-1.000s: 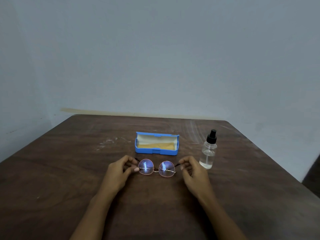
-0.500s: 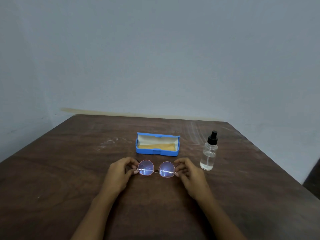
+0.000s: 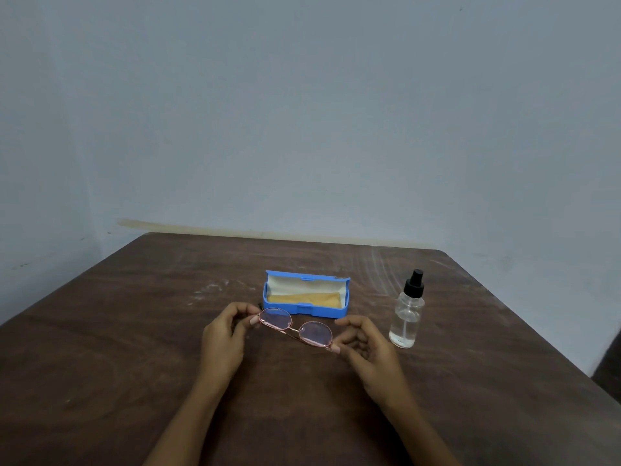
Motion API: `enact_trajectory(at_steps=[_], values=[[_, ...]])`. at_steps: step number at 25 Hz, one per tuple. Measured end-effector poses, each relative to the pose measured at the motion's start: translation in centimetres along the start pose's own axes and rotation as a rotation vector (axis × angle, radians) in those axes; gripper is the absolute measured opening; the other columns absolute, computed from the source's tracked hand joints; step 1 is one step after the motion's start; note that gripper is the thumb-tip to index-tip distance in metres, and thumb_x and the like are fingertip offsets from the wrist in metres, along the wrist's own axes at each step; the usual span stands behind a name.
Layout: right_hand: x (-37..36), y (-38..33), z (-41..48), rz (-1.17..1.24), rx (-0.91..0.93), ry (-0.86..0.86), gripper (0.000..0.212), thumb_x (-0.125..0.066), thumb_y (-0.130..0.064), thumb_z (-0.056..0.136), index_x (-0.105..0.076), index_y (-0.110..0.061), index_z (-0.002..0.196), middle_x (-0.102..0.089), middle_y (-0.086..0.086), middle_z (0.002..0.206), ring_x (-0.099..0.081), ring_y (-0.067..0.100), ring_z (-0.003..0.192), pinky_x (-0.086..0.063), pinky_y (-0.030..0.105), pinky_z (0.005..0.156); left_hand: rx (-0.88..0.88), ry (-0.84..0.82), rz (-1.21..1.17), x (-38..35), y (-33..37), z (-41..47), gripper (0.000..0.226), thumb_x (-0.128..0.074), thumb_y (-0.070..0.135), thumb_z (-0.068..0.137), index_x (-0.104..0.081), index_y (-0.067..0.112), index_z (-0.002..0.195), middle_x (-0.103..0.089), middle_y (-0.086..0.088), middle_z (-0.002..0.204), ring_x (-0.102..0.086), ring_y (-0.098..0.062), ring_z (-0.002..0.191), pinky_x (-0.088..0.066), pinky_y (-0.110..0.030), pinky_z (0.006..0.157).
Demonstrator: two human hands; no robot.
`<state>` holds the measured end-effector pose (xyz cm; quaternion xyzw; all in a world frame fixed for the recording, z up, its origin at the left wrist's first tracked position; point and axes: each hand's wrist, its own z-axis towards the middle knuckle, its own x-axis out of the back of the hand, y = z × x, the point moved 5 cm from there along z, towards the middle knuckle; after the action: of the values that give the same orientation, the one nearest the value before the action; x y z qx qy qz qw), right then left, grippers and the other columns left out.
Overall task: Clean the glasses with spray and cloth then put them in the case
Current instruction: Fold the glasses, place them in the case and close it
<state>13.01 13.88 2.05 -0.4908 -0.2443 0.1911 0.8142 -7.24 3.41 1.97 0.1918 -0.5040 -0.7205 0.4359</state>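
left hand point(image 3: 223, 336) and right hand point(image 3: 368, 349), each pinching an end, have tilted the glasses point(image 3: 311, 333) mid-frame; spraying likely comes next

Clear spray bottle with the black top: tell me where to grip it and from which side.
Wrap the right hand round the cylindrical body of the clear spray bottle, coming from the side facing that hand. It stands upright, and this leaves the black pump head free.

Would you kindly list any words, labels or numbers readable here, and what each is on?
None is readable: the clear spray bottle shows no label, and the blue case, the glasses and the table carry no legible print.
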Motion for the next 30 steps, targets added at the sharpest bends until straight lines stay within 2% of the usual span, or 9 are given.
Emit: enact_trajectory(at_steps=[3,5,7,9,11,14,19,23,30], values=[[-0.1,-0.5,-0.1,-0.013,0.003,-0.060,0.025,-0.068,-0.007,0.079,-0.061,-0.026,0.093,-0.069,-0.002,0.068,-0.062,0.005,0.067,-0.047,0.015,0.065,0.050,-0.043,-0.164,-0.6,-0.1,0.7,0.025,-0.050,-0.007,0.085,-0.058,0.015,0.075,-0.062,-0.003,0.071,-0.054,-0.001,0.054,-0.044,-0.006,0.054],[0.5,-1.7,0.5,-0.071,0.039,0.012,0.012,-0.064,-0.016,0.084,-0.063,-0.027,0.088,-0.068,-0.001,0.066,-0.060,0.004,0.063,-0.045,0.013,0.059,0.069,-0.088,-0.251,-0.9,-0.1,1.3,0.025,-0.048,-0.009,0.085,-0.059,0.012,0.077,-0.061,-0.006,0.072,-0.054,-0.009,0.058,-0.046,-0.009,0.055],[1.1,-3.1,2.0,-0.128,0.090,0.074,0.013,-0.060,-0.016,0.087,-0.066,-0.025,0.081,-0.064,-0.002,0.059,-0.056,0.001,0.059,-0.041,0.010,0.056,0.087,-0.161,-0.303,-1.3,-0.1,1.9,0.023,-0.048,-0.009,0.085,-0.060,0.010,0.079,-0.062,-0.007,0.074,-0.054,-0.013,0.062,-0.048,-0.010,0.055],[0.7,-4.2,4.4,-0.228,0.056,-0.010,0.014,-0.058,-0.013,0.088,-0.069,-0.021,0.084,-0.066,-0.008,0.070,-0.059,0.002,0.066,-0.041,0.009,0.058,0.121,-0.260,-0.328,-2.0,-0.1,2.2,0.023,-0.048,-0.010,0.084,-0.061,0.009,0.079,-0.064,-0.004,0.070,-0.057,-0.010,0.059,-0.049,-0.011,0.054],[-0.6,-4.3,6.5,-0.256,-0.073,-0.191,0.016,-0.054,-0.011,0.090,-0.068,-0.010,0.098,-0.067,0.000,0.090,-0.063,0.012,0.078,-0.046,0.013,0.062,0.147,-0.353,-0.335,-3.1,0.0,2.2,0.025,-0.048,-0.010,0.084,-0.062,0.009,0.077,-0.066,0.004,0.062,-0.059,-0.003,0.056,-0.048,-0.011,0.053],[-2.6,-3.5,7.9,-0.089,-0.241,-0.360,0.020,-0.051,-0.005,0.091,-0.062,0.001,0.107,-0.064,0.014,0.106,-0.062,0.015,0.076,-0.053,0.017,0.065,0.122,-0.447,-0.351,-4.3,0.4,2.4,0.024,-0.049,-0.010,0.083,-0.063,0.008,0.077,-0.065,0.005,0.061,-0.059,-0.001,0.059,-0.048,-0.012,0.055],[-3.1,-2.6,8.5,0.153,-0.359,-0.401,0.010,-0.055,0.003,0.086,-0.060,-0.005,0.084,-0.064,0.006,0.079,-0.062,0.007,0.062,-0.055,0.017,0.060,0.145,-0.517,-0.396,-5.4,0.1,3.2,0.024,-0.049,-0.005,0.084,-0.066,0.011,0.077,-0.068,0.004,0.066,-0.061,-0.004,0.065,-0.050,-0.014,0.062],[-3.2,-2.1,8.5,0.272,-0.414,-0.446,0.012,-0.057,0.004,0.084,-0.060,-0.007,0.080,-0.068,0.002,0.065,-0.065,0.008,0.059,-0.056,0.020,0.058,0.144,-0.516,-0.415,-6.1,-0.1,4.0,0.028,-0.050,-0.005,0.083,-0.067,0.015,0.073,-0.070,0.006,0.064,-0.063,-0.002,0.065,-0.051,-0.012,0.063],[-3.4,-1.3,8.6,0.402,-0.462,-0.417,0.017,-0.050,0.007,0.086,-0.056,-0.005,0.077,-0.059,0.011,0.077,-0.063,0.009,0.061,-0.056,0.019,0.057,0.162,-0.521,-0.438,-6.8,-0.5,4.3,0.025,-0.049,-0.002,0.084,-0.065,0.016,0.077,-0.071,0.007,0.065,-0.063,0.000,0.064,-0.050,-0.011,0.061]])
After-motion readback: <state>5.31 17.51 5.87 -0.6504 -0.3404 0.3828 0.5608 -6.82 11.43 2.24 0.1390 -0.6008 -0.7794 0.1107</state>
